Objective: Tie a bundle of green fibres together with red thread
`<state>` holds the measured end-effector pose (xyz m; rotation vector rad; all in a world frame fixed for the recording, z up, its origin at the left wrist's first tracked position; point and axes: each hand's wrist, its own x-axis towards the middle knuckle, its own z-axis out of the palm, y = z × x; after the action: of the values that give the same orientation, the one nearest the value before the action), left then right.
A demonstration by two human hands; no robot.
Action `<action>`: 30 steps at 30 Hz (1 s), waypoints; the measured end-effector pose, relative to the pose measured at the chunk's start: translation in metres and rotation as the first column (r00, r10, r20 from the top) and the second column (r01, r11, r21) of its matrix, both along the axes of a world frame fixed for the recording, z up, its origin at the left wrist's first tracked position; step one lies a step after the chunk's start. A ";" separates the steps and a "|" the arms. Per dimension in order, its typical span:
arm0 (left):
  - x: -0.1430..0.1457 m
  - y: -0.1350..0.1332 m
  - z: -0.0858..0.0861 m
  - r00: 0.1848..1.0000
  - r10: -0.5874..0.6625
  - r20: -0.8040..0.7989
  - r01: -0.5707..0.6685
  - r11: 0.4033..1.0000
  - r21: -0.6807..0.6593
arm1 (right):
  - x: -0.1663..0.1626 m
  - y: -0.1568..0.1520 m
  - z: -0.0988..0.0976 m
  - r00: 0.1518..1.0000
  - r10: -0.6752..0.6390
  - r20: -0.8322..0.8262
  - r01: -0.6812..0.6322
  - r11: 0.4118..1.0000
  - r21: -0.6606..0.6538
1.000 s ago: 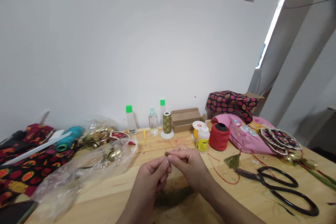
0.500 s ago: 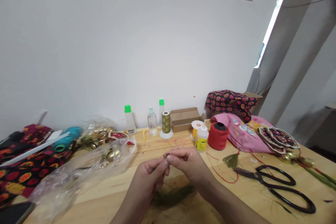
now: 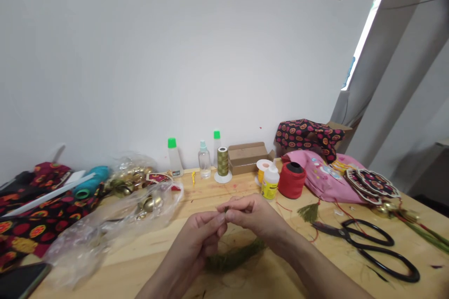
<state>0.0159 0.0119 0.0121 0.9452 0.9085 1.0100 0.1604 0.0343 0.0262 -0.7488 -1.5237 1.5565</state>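
Observation:
My left hand (image 3: 201, 238) and my right hand (image 3: 256, 217) meet fingertip to fingertip above the table, thumbs and forefingers pinched. A small tuft of dark green thread (image 3: 226, 209) shows between the fingertips; most of it is hidden by them. Beneath and behind the hands lies a loose bundle of green threads (image 3: 235, 259) on the wood. Right of my right hand, a finished-looking green tassel (image 3: 308, 213) with a red cord rests by the black-handled scissors (image 3: 351, 238).
Along the wall stand a green thread spool (image 3: 222, 162), a glue bottle (image 3: 270, 182), a red thread cone (image 3: 292, 181) and a cardboard box (image 3: 247, 159). To the left, a plastic bag (image 3: 87, 243) holds brass bells; a phone (image 3: 24, 280) lies at the near left.
Both hands stay together and shift very slightly; the right fingers bend a little more. More of the green tuft shows between the fingertips. The view has tilted slightly.

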 end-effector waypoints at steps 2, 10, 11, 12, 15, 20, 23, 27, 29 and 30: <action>0.001 0.000 0.001 1.000 0.002 -0.021 -0.002 1.000 0.005 | 0.000 0.001 0.000 1.000 -0.002 0.007 0.002 0.999 -0.039; -0.001 0.002 -0.004 0.998 0.056 0.006 -0.056 0.998 0.020 | -0.003 0.005 -0.007 0.989 -0.139 0.050 0.145 0.981 -0.130; -0.001 0.002 -0.005 0.998 0.064 0.016 -0.064 0.998 0.018 | -0.004 0.005 -0.008 0.987 -0.158 0.040 0.162 0.976 -0.145; -0.002 0.002 -0.006 0.997 0.069 0.027 -0.070 0.997 0.019 | -0.004 0.006 -0.009 0.984 -0.173 0.029 0.176 0.972 -0.156; -0.002 0.003 -0.007 0.995 0.086 0.047 -0.087 0.996 0.024 | -0.006 0.006 -0.011 0.984 -0.181 -0.001 0.179 0.974 -0.141; -0.002 0.006 -0.009 0.995 0.095 0.017 -0.096 0.995 0.038 | -0.011 0.006 -0.016 0.965 -0.260 -0.023 0.258 0.964 -0.061; 0.000 0.006 -0.009 0.994 0.105 -0.018 -0.104 0.994 0.044 | -0.013 0.007 -0.018 0.950 -0.311 -0.036 0.310 0.950 -0.039; 0.001 0.005 -0.009 0.990 0.117 -0.077 -0.111 0.991 0.075 | -0.013 0.006 -0.017 0.945 -0.326 -0.034 0.326 0.945 0.022; 0.000 0.004 -0.010 0.986 0.126 -0.105 -0.116 0.988 0.101 | -0.012 0.005 -0.015 0.947 -0.320 -0.022 0.321 0.946 0.055; 0.000 0.004 -0.011 0.984 0.137 -0.114 -0.124 0.986 0.113 | -0.012 0.005 -0.014 0.947 -0.321 -0.016 0.321 0.945 0.068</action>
<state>0.0163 0.0160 0.0015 1.0556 1.0380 1.1301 0.1485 0.0390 0.0123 -0.9028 -1.3656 1.2550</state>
